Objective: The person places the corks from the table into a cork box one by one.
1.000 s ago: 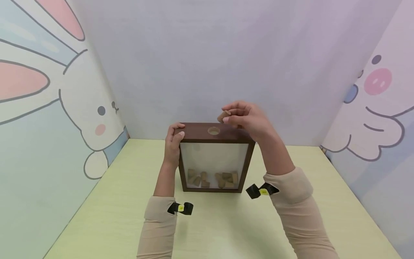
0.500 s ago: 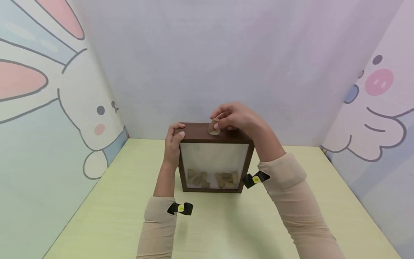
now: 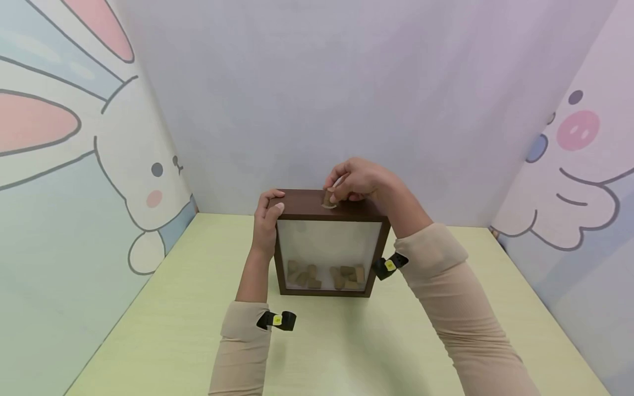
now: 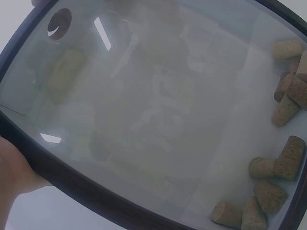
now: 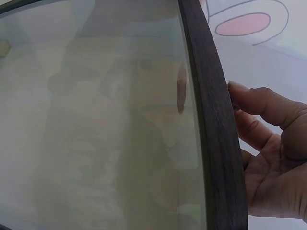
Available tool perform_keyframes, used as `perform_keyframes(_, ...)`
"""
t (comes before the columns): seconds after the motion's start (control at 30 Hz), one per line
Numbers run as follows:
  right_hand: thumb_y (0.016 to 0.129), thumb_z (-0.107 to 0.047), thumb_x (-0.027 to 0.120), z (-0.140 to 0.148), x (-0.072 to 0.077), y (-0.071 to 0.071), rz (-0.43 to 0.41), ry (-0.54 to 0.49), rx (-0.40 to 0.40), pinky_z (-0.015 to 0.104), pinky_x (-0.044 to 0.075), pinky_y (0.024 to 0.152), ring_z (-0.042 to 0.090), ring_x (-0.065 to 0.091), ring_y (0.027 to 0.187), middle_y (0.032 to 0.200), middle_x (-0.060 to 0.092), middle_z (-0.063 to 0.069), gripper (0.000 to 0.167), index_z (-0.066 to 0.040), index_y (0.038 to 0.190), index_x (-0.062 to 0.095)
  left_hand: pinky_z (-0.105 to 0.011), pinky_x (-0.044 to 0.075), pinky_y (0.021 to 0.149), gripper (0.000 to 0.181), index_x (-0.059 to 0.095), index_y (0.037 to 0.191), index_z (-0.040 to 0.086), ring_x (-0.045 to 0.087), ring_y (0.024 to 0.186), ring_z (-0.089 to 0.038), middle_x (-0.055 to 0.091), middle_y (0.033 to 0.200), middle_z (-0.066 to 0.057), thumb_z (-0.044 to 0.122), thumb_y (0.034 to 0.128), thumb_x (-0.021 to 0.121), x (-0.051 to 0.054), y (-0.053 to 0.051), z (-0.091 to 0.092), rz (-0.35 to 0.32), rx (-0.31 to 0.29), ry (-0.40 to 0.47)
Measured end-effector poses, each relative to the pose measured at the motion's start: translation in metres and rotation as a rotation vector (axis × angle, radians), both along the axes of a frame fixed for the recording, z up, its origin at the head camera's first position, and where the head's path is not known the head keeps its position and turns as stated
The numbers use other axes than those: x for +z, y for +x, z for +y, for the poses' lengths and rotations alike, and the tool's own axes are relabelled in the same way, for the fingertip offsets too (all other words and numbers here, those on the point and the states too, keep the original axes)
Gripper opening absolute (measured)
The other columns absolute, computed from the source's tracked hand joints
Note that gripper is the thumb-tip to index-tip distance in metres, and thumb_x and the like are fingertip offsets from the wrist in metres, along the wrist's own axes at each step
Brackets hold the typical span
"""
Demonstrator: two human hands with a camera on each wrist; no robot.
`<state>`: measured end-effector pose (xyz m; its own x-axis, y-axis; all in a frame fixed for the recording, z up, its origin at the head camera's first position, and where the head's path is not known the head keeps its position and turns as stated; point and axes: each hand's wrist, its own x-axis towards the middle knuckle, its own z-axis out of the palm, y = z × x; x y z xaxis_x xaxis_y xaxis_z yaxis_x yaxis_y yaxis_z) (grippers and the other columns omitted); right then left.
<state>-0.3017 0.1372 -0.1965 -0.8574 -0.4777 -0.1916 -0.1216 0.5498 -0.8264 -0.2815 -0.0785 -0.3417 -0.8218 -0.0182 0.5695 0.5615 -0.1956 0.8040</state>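
Observation:
A dark brown wooden box frame [image 3: 302,203] with a clear front stands upright on the table, a round hole [image 3: 329,207] in its top edge. My right hand [image 3: 369,179] pinches a cork [image 3: 328,197] between thumb and fingers, its lower end at the hole. In the right wrist view that cork is almost wholly hidden behind the frame's edge. My left hand [image 3: 264,225] grips the box's upper left corner, thumb and fingers on its top. Several corks [image 4: 269,196] lie in two groups at the bottom inside.
The box stands on a pale yellow-green table [image 3: 322,341]. A plain pale wall [image 3: 317,99] rises behind. On the side walls are a cartoon rabbit [image 3: 143,143] and a cartoon pig [image 3: 555,181].
My right hand has moved left and slightly down, bringing the cork from right of the hole to the hole, turned more upright. My left hand has kept its place on the box.

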Motion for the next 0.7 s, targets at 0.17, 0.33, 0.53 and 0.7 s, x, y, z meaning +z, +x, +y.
perform_keyframes(0.17, 0.081, 0.001, 0.067, 0.002, -0.002, -0.001, 0.001, 0.001, 0.019, 0.027, 0.036, 0.056, 0.018, 0.047, 0.063, 0.089, 0.067, 0.012, 0.025, -0.002, 0.105, 0.063, -0.035, 0.026, 0.092, 0.032, 0.047, 0.117, 0.005, 0.037, 0.110, -0.020, 0.040, 0.126, -0.008, 0.021, 0.0890, 0.046, 0.000, 0.001, -0.002, -0.016, -0.004, -0.007)
perform_keyframes(0.33, 0.083, -0.007, 0.066, 0.013, -0.006, 0.006, 0.072, -0.041, 0.068, 0.031, 0.042, 0.065, 0.021, 0.051, 0.072, 0.087, 0.065, 0.013, 0.029, -0.002, 0.111, 0.062, -0.036, 0.026, 0.095, 0.042, 0.044, 0.127, 0.000, 0.037, 0.116, -0.019, 0.039, 0.132, -0.008, 0.021, 0.0908, 0.045, 0.000, 0.004, -0.006, -0.019, 0.003, -0.017)
perform_keyframes(0.53, 0.087, -0.010, 0.062, 0.040, -0.010, 0.023, 0.188, -0.129, 0.127, 0.035, 0.045, 0.071, 0.024, 0.053, 0.081, 0.089, 0.062, 0.013, 0.029, 0.002, 0.114, 0.060, -0.041, 0.024, 0.100, 0.049, 0.040, 0.137, 0.002, 0.032, 0.127, -0.017, 0.035, 0.141, -0.012, 0.026, 0.0939, 0.046, 0.005, 0.009, -0.005, -0.021, 0.066, -0.060)
perform_keyframes(0.7, 0.089, -0.010, 0.060, 0.068, -0.017, 0.039, 0.277, -0.172, 0.165, 0.035, 0.045, 0.073, 0.025, 0.054, 0.082, 0.097, 0.061, 0.014, 0.030, 0.005, 0.115, 0.059, -0.039, 0.028, 0.098, 0.046, 0.044, 0.136, 0.008, 0.038, 0.121, -0.017, 0.041, 0.135, -0.007, 0.031, 0.0960, 0.045, 0.002, 0.017, -0.009, -0.075, 0.186, -0.081)
